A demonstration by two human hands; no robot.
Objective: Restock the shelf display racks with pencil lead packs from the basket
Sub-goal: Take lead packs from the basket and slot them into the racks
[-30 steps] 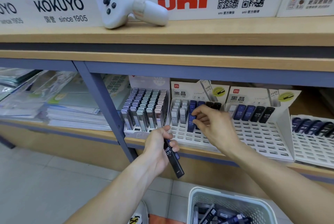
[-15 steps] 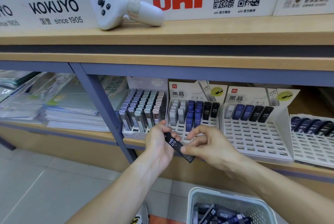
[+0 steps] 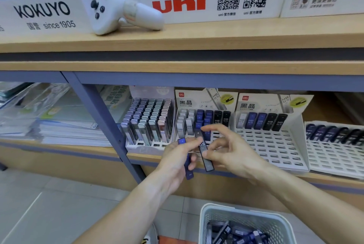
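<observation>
My right hand (image 3: 234, 151) pinches a black lead pack (image 3: 204, 154) while my left hand (image 3: 177, 157) grips a blue pack (image 3: 188, 165); seat it squarely in the rack (image 3: 216, 146).

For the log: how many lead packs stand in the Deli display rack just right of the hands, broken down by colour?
In the rack:
White packs: 1
Blue packs: 2
Black packs: 2
Total: 5
</observation>
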